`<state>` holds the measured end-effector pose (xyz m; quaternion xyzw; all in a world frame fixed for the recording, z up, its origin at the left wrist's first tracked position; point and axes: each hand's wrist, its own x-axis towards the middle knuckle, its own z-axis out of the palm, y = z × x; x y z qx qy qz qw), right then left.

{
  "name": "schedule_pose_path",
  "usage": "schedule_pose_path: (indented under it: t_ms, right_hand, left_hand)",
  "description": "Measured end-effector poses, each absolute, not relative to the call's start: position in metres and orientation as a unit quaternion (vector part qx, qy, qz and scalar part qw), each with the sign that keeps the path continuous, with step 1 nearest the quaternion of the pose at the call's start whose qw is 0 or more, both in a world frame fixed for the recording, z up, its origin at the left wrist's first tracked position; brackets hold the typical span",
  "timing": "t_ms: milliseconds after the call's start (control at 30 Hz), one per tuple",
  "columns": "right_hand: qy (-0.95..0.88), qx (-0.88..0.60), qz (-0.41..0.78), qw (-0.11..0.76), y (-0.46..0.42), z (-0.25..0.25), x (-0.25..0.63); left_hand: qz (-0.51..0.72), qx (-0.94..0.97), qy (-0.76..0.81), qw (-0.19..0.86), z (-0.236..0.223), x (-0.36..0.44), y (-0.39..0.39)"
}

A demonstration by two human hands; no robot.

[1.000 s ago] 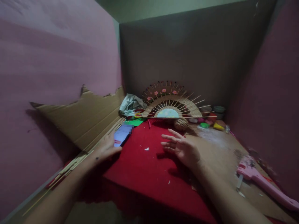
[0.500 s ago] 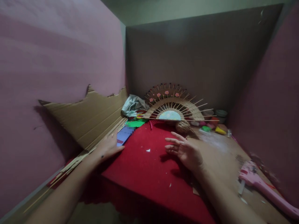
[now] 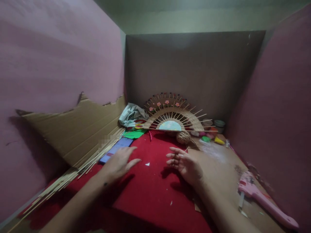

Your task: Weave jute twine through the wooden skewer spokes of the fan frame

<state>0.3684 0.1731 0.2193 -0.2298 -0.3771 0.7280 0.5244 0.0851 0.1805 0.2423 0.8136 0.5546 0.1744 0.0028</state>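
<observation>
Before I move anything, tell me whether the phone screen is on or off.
On: the phone glows blue, with a reddish patch on its screen.

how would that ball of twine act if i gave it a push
The ball of twine would probably roll, given its rounded shape, though its uneven windings might make it wobble. It's likely light for its size and gives a little when squeezed, being wound from strands. Pushed backward, it may bump the stick fan close behind it.

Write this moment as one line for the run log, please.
left hand: open, empty, by phone | right hand: open, empty, above red cloth | farther back: fan-shaped stick craft, twine ball | left side: torn cardboard, thin sticks
</observation>
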Motion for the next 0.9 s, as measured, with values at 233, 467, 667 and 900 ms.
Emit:
schedule_pose_path:
  t_ms: [233,467,667,900]
  right_hand:
    - [-0.261,-0.323,0.648,0.638,0.192,0.229,0.377]
    - [-0.141,-0.411,0.554,0.710,0.246,0.271,0.417]
    - [-0.127,-0.459,0.561,0.678,0.287,0.285,0.422]
    - [-0.183,-0.440,0.557,0.681,0.304,0.290,0.421]
  left_hand:
    - [0.084,0.879,0.449,0.134,0.258,0.177,0.216]
    - [0.078,0.871,0.478,0.075,0.242,0.198,0.232]
    - [0.101,0.853,0.511,-0.002,0.234,0.167,0.221]
    - [0.134,0.829,0.543,-0.009,0.224,0.150,0.237]
